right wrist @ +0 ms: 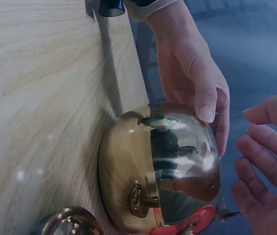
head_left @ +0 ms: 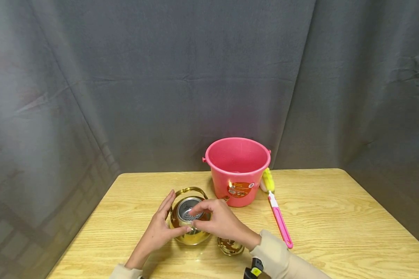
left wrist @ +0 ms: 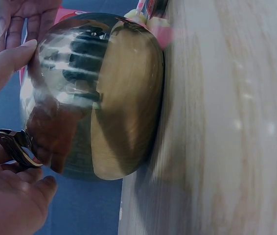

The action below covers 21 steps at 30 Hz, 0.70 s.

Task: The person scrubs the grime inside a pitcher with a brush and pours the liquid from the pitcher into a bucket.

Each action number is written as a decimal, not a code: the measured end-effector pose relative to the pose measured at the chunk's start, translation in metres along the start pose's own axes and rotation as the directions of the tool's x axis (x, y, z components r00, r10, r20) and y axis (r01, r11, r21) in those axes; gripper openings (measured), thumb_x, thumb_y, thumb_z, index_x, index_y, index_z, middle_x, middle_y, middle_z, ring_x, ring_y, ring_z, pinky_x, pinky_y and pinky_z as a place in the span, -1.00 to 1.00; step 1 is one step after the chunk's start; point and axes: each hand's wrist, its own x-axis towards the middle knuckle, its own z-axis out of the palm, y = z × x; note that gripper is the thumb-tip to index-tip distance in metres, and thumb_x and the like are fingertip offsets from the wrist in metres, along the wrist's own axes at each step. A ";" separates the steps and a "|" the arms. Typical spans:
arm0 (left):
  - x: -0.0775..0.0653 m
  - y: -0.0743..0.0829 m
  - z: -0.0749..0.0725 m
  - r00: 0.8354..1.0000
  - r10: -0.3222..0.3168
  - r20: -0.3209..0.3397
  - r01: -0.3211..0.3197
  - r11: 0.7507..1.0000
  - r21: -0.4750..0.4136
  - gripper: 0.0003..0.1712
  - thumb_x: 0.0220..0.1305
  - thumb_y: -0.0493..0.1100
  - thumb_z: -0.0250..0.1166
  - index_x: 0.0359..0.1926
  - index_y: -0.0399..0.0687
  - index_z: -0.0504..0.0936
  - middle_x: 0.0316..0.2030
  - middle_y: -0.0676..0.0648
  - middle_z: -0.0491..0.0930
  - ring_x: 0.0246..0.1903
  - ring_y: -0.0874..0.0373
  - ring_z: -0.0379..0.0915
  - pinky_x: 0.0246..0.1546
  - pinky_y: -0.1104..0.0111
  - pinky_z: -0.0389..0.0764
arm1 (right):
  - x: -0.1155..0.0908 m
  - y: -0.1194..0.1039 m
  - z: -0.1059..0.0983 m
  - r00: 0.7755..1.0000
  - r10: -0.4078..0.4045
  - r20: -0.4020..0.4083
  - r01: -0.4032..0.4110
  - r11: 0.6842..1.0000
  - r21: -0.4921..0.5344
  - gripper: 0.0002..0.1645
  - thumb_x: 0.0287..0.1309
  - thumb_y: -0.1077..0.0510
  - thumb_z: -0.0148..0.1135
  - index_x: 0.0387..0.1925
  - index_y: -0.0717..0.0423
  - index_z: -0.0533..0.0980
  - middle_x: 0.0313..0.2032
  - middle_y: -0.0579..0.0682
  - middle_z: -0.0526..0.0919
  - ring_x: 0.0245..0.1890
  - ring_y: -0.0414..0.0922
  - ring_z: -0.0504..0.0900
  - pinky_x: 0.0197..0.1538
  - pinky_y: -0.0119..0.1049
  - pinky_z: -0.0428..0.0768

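A shiny gold teapot (head_left: 192,238) stands upright with its lid off, and a silver perforated strainer (head_left: 185,205) sits in its mouth. My left hand (head_left: 155,232) holds the pot from the left side. Its thumb lies on the front shoulder, its fingers by the base of the arched handle (head_left: 190,190). Over the opening hovers my right hand (head_left: 221,219), thumb and forefinger bent and apart. The right wrist view shows its fingers (right wrist: 258,166) loosely curled, holding nothing. Right of the pot, below my right hand, lies the gold lid (head_left: 230,248).
Behind the teapot, to the right, stands a pink bucket (head_left: 239,174) with an orange label. A brush with a yellow head and pink handle (head_left: 282,226) lies to its right on the wooden table (head_left: 335,217). Grey curtains (head_left: 195,77) hang behind and at both sides.
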 end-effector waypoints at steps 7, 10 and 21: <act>0.000 0.000 0.000 1.000 -0.002 0.001 0.002 1.000 -0.001 0.30 -0.15 0.04 0.61 0.49 -0.20 0.02 0.49 -0.04 -0.09 0.42 -0.10 -0.12 0.34 0.01 0.10 | 0.000 0.001 0.000 1.000 0.002 0.004 -0.001 1.000 -0.024 -0.77 -0.02 0.26 0.40 -0.24 0.16 0.69 -0.27 -0.11 0.73 -0.21 -0.29 0.63 -0.13 -0.26 0.66; 0.000 0.000 0.000 1.000 0.001 0.000 -0.001 1.000 -0.002 0.30 -0.15 0.03 0.61 0.49 -0.20 0.03 0.49 -0.04 -0.09 0.42 -0.11 -0.12 0.34 0.01 0.10 | 0.001 0.001 0.000 1.000 0.006 0.004 -0.006 0.999 -0.033 -0.77 -0.02 0.26 0.40 -0.24 0.13 0.69 -0.26 -0.13 0.73 -0.21 -0.30 0.63 -0.12 -0.28 0.65; 0.001 0.001 0.001 1.000 -0.011 -0.008 0.011 1.000 0.011 0.30 -0.17 0.05 0.62 0.49 -0.20 0.04 0.49 -0.04 -0.08 0.41 -0.09 -0.10 0.34 0.04 0.09 | 0.002 0.004 0.001 1.000 0.023 0.016 -0.023 0.999 -0.029 -0.78 -0.02 0.26 0.42 -0.24 0.14 0.69 -0.27 -0.13 0.73 -0.21 -0.29 0.63 -0.09 -0.30 0.64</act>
